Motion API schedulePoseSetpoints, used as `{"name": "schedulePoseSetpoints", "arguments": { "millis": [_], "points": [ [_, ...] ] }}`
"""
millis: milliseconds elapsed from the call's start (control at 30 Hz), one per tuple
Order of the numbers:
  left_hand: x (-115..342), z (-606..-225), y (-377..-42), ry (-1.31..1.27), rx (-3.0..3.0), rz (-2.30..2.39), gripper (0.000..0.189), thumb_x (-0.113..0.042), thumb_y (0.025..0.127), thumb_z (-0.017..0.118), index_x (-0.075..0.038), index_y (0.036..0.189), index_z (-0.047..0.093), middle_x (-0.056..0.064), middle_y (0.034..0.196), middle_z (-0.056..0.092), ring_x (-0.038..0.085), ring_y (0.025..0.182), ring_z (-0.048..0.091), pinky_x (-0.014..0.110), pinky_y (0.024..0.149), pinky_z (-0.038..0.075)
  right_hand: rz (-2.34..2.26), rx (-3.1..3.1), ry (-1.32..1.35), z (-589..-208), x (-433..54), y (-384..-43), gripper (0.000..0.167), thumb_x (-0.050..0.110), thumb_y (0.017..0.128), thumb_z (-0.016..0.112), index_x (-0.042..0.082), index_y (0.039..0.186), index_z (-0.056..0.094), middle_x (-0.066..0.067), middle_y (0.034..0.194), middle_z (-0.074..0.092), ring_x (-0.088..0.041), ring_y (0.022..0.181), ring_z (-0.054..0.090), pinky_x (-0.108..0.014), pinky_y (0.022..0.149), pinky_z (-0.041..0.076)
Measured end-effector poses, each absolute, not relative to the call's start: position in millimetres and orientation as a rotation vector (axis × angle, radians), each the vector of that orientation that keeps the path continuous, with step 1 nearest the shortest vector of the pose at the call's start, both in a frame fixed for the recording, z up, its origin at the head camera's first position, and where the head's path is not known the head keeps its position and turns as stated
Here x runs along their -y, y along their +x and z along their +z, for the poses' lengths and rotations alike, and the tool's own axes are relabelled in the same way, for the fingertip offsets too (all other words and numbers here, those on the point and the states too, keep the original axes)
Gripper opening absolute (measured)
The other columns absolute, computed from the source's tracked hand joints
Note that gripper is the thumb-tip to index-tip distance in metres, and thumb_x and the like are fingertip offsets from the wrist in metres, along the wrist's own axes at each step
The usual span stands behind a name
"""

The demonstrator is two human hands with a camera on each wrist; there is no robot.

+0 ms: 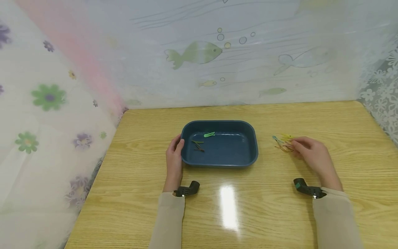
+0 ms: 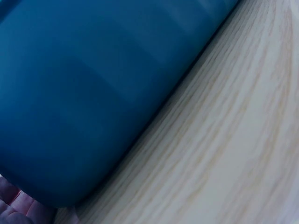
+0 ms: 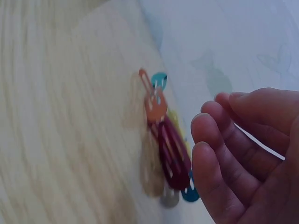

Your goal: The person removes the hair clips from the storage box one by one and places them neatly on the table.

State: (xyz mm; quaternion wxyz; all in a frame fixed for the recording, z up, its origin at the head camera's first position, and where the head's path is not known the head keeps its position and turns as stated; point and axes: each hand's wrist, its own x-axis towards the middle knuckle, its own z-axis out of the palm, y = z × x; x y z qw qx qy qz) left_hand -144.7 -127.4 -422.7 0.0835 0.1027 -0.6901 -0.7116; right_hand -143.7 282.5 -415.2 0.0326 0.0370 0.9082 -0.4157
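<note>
A dark blue plastic basin (image 1: pixel 219 166) stands on the table, with several snap hair clips lying inside. One bright green hair clip (image 1: pixel 209 134) lies near the back wall, and darker clips (image 1: pixel 197 142) lie to the left. My left hand (image 1: pixel 174 155) holds the basin's left side, thumb at the rim; the left wrist view shows the basin wall (image 2: pixel 103 84) close up. On the right, a loose pile of coloured hair clips (image 3: pixel 175 154) lies on the table. My right hand (image 1: pixel 312 155) is at the pile's right edge, fingers bent and thumb near the index fingertip. Nothing shows between them.
The wooden table (image 1: pixel 136 193) runs back to a wall covering (image 1: pixel 248 79) printed with fish. A flowered sheet (image 1: pixel 49 145) hangs along the left side. Black wrist cameras (image 1: pixel 308 188) are strapped to both wrists.
</note>
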Motion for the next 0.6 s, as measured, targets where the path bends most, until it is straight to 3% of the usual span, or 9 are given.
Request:
{"name": "schedulePoseSetpoints", "arguments": {
  "millis": [167, 367, 600],
  "points": [
    [127, -423, -145, 0.302, 2.077, -2.111, 0.037, -0.027, 0.092, 0.05, -0.01, 0.125, 0.051, 0.002, 0.124, 0.05, 0.01, 0.114, 0.043, 0.028, 0.097, 0.032, -1.374, -2.749, 0.13, -414, -273, -146, 0.052, 0.05, 0.086, 0.048, 0.009, 0.118, 0.056, -0.006, 0.102, 0.062, -0.009, 0.08, 0.06, -0.029, 0.062, 0.049],
    [127, -422, -144, 0.295, 2.077, -2.11, 0.036, -0.026, 0.092, 0.05, -0.011, 0.125, 0.051, 0.003, 0.125, 0.05, 0.01, 0.114, 0.043, 0.029, 0.097, 0.032, -1.497, -2.685, -0.015, -410, -257, -147, 0.049, 0.041, 0.089, 0.049, 0.002, 0.117, 0.054, -0.015, 0.102, 0.061, -0.01, 0.082, 0.062, -0.022, 0.069, 0.049],
    [129, -430, -147, 0.314, 2.067, -2.106, 0.036, -0.031, 0.091, 0.051, -0.015, 0.124, 0.052, -0.001, 0.124, 0.051, 0.009, 0.114, 0.044, 0.029, 0.097, 0.033, -1.46, -2.714, -0.135, -413, -240, -149, 0.041, 0.037, 0.09, 0.049, 0.006, 0.116, 0.057, -0.013, 0.097, 0.061, -0.018, 0.077, 0.061, -0.027, 0.065, 0.05]
  ]
}}
